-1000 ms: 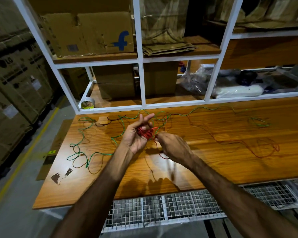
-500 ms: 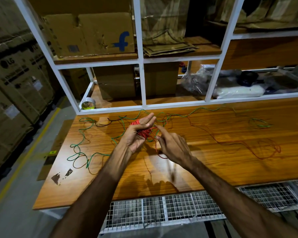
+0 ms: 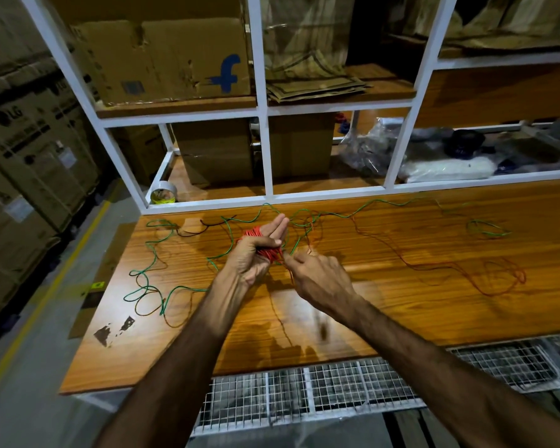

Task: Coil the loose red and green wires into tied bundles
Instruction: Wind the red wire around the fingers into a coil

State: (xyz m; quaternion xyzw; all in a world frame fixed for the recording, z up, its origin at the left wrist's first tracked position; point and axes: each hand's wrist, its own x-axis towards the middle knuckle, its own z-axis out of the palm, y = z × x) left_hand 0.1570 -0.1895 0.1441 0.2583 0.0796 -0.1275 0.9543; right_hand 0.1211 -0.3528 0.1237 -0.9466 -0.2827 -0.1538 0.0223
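Observation:
A coil of red wire (image 3: 262, 240) is wound round my left hand (image 3: 256, 253), which is raised over the wooden table (image 3: 385, 315); its fingers point up and its thumb presses across the coil. My right hand (image 3: 317, 279) is just to the right and pinches the red strand close to the coil. The loose red wire (image 3: 485, 276) trails right across the table and ends in loops. A green wire (image 3: 152, 253) lies in loose curves on the left and runs along the back edge to a small loop (image 3: 485, 227) on the right.
A white shelf frame (image 3: 265, 150) rises at the table's back edge, holding cardboard boxes (image 3: 162, 59), plastic bags and a tape roll (image 3: 163, 194). A short black wire (image 3: 204, 226) lies near the back left. Stacked cartons (image 3: 23, 150) line the aisle on the left. Wire mesh (image 3: 304, 392) runs below the front edge.
My left hand has turned so its fingers point up, and the red coil on it looks thicker. My right hand has circled round it with the strand, and the loose red loops have shifted slightly.

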